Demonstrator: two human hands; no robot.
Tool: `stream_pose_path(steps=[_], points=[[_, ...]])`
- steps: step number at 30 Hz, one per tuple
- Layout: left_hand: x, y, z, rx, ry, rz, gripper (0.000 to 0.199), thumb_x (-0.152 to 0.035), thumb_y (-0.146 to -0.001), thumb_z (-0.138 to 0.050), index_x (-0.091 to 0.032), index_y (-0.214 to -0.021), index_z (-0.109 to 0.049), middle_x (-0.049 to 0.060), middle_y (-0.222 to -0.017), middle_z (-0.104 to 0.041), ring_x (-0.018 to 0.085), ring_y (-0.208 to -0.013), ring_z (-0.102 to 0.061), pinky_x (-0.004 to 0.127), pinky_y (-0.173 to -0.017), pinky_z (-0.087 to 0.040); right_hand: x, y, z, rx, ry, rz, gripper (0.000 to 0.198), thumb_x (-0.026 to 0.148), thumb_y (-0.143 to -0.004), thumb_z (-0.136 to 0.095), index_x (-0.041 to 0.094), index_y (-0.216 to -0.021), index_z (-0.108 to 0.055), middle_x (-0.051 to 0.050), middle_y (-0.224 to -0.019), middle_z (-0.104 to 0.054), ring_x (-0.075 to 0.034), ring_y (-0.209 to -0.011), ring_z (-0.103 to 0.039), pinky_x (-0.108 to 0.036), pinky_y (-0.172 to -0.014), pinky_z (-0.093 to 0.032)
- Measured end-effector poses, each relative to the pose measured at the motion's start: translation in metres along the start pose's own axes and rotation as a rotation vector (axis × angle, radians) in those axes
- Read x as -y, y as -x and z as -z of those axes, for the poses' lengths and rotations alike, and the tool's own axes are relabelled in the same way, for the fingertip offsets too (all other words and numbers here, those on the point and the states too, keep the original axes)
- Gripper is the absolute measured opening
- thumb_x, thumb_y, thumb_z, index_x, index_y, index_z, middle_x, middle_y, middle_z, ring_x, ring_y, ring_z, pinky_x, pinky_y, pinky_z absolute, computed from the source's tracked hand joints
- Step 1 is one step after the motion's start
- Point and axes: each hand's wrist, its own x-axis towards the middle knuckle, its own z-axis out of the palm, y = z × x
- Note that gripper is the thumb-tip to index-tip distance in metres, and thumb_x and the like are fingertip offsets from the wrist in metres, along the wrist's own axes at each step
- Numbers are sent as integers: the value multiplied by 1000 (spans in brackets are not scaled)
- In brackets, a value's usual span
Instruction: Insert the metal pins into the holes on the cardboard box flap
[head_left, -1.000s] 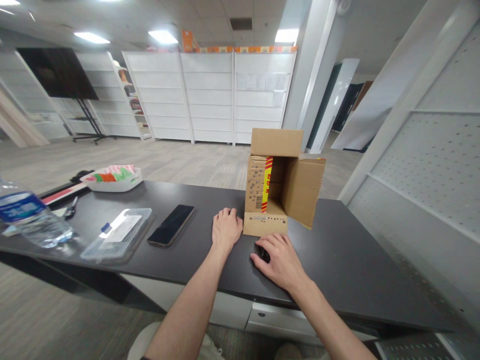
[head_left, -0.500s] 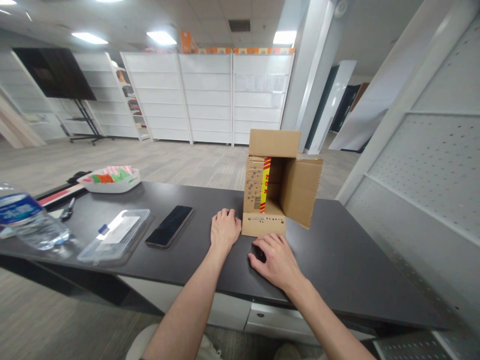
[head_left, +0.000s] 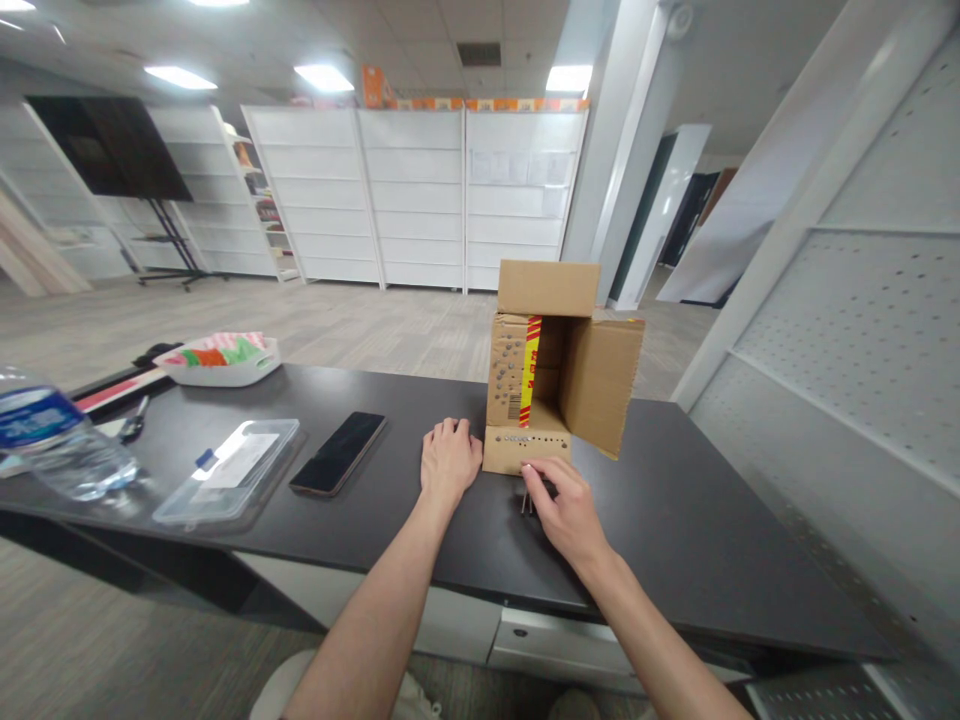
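Observation:
A brown cardboard box (head_left: 508, 395) stands on the dark table with its opening toward me and its flaps folded out. Small metal heads and holes dot its left flap; its lower front flap (head_left: 510, 455) carries a row of them. Beside the box's lower left, my left hand (head_left: 451, 457) lies palm down on the tabletop, holding nothing, its thumb side close to the flap. My right hand (head_left: 562, 500) is at the lower flap's front edge, thumb and forefinger pinched together; what is between them is too small to make out. Thin metal pieces (head_left: 526, 502) show beneath it on the table.
Left of my hands lie a black phone (head_left: 339, 453), a clear plastic case (head_left: 229, 472) and a water bottle (head_left: 52, 440). Behind them sits a white basket (head_left: 225, 372) with colourful contents. A perforated white panel (head_left: 862, 330) rises along the right side.
My right hand has lifted from the dark patch on the table and moved forward to the lower flap, its fingers now pinched. My left hand has stayed in place.

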Motion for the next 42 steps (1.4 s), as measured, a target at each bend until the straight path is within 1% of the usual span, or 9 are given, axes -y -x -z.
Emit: stream_pose_path(steps=[5,8,12,17,22,28,34,36,42], points=[[1,-1,-1,2,12,-6,30,-26,-93,-42,-20,-114,-64,11,-120,-63,25,-113,-55,39,-97,-40,-13,-8,1,-144,-203,-258,34,48,-94,-55,20,-97,-73,-9,-96,-74,-24,-89,-68,-37,-83,-53],[1,-1,-1,2,9,-2,30,-26,-93,-42,-20,-114,-64,11,-120,-63,25,-113,-55,39,-97,-40,-21,-14,2,-216,-280,-340,38,53,-90,-59,18,-97,-73,-9,-93,-74,-24,-85,-68,-39,-82,-54],[0,-1,-1,2,5,-1,30,-26,-93,-42,-20,-113,-64,11,-119,-63,25,-113,-55,39,-97,-40,-30,-19,2,-287,-317,-403,43,57,-85,-63,16,-97,-73,-11,-92,-74,-24,-81,-68,-40,-78,-55],[1,-1,-2,-4,0,-8,30,-26,-93,-42,-20,-113,-64,11,-118,-63,25,-112,-55,39,-96,-40,-34,-22,1,-309,-334,-425,47,59,-84,-64,15,-98,-72,-11,-92,-74,-23,-80,-67,-38,-75,-55],[2,-1,-3,-13,-6,-12,30,-26,-93,-42,-20,-112,-64,11,-117,-63,25,-111,-56,39,-95,-41,-36,-24,-1,-308,-312,-424,50,62,-84,-63,15,-99,-72,-11,-95,-74,-23,-82,-68,-38,-79,-55],[1,-1,-2,-17,-1,-13,29,-26,-93,-43,-20,-112,-64,10,-117,-63,25,-112,-56,38,-96,-40,-33,-26,-2,-275,-206,-354,43,56,-88,-60,16,-101,-72,-10,-96,-74,-24,-87,-68,-38,-82,-53],[1,-1,-2,-9,-1,-9,29,-26,-93,-43,-20,-112,-64,11,-117,-63,26,-111,-56,39,-95,-40,-21,-31,-2,-143,1,-29,27,39,-98,-52,19,-100,-70,-8,-96,-72,-22,-90,-65,-36,-84,-51],[1,-1,-2,-8,-3,-7,28,-26,-93,-43,-20,-111,-64,11,-117,-63,26,-111,-56,39,-95,-41,-20,-32,-4,-99,36,39,24,35,-98,-51,20,-102,-69,-9,-97,-71,-22,-92,-65,-36,-84,-51],[2,-1,-4,-8,8,-3,29,-26,-93,-43,-20,-113,-63,10,-118,-63,26,-112,-56,40,-96,-40,-28,-31,-8,-95,87,34,20,30,-98,-51,20,-100,-67,-9,-96,-69,-23,-91,-64,-37,-83,-51]])
